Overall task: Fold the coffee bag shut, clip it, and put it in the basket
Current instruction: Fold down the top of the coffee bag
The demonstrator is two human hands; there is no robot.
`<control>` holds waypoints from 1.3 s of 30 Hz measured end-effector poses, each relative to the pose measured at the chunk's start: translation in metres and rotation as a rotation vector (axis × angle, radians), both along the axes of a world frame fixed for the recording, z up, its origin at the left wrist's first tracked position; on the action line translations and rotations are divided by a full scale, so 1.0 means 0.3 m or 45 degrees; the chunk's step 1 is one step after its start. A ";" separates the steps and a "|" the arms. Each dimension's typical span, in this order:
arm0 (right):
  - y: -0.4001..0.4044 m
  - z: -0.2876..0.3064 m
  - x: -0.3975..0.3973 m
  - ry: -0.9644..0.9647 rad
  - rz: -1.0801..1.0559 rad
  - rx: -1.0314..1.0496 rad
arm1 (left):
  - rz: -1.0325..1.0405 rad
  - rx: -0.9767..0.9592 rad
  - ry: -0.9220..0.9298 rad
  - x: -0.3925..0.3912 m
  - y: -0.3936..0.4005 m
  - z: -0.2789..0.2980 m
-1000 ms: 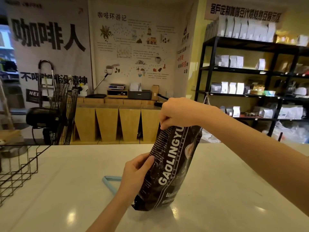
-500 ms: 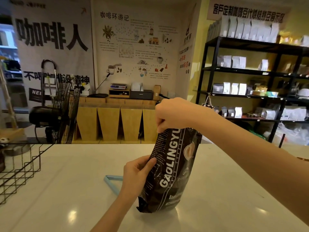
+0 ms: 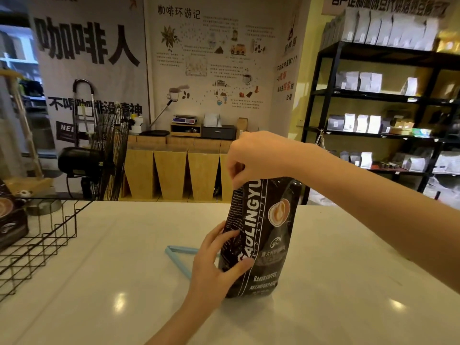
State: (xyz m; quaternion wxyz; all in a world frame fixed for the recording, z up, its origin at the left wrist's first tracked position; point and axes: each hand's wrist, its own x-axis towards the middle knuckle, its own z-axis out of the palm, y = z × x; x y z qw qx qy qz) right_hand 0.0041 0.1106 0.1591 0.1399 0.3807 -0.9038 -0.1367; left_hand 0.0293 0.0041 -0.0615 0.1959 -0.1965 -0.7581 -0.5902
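Note:
A black coffee bag (image 3: 268, 227) with white lettering stands nearly upright on the white counter (image 3: 336, 282). My right hand (image 3: 258, 156) pinches the bag's top edge from above. My left hand (image 3: 219, 262) grips the bag's lower left side. A light blue clip (image 3: 178, 257) lies open on the counter just left of the bag, partly hidden behind my left hand. The black wire basket (image 3: 42, 240) sits at the counter's left edge, with a dark coffee package (image 3: 11, 217) inside it.
A black floor fan (image 3: 99, 158) stands behind the counter on the left. Wooden cabinets (image 3: 174, 170) line the back wall. Black shelving (image 3: 373, 108) with white bags fills the right side.
The bag has been tipped from a leftward lean to nearly upright and turned, showing its front label. Both hands kept their grip.

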 end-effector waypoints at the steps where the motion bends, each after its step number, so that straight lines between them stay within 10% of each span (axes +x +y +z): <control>1: -0.005 -0.009 0.005 0.014 0.016 0.035 | -0.013 0.059 -0.046 -0.001 -0.002 -0.007; 13: 0.021 -0.174 -0.031 0.623 0.264 0.331 | -0.109 0.293 -0.195 -0.006 -0.017 -0.010; 24: 0.026 -0.214 -0.045 0.517 0.075 -0.319 | -0.194 0.501 -0.329 0.028 0.008 -0.029; 39: -0.039 -0.158 -0.044 0.491 0.028 0.244 | -0.129 0.442 -0.193 -0.011 0.088 0.097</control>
